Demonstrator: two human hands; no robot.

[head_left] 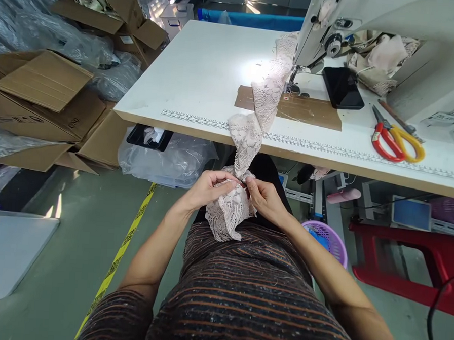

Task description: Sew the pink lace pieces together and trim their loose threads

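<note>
A long strip of pale pink lace runs from beside the sewing machine, over the table's front edge and down into my lap. My left hand pinches the lace from the left, thumb and fingers together. From the other side my right hand grips the lace with its fingertips close to the left ones. Something small and dark shows between the fingertips, too small to name. Below both hands the loose end of the lace hangs bunched over my lap.
On the white table lie a black phone, red-and-yellow scissors and a brown taped strip. Cardboard boxes stand at left. A purple basket and red stool are at lower right.
</note>
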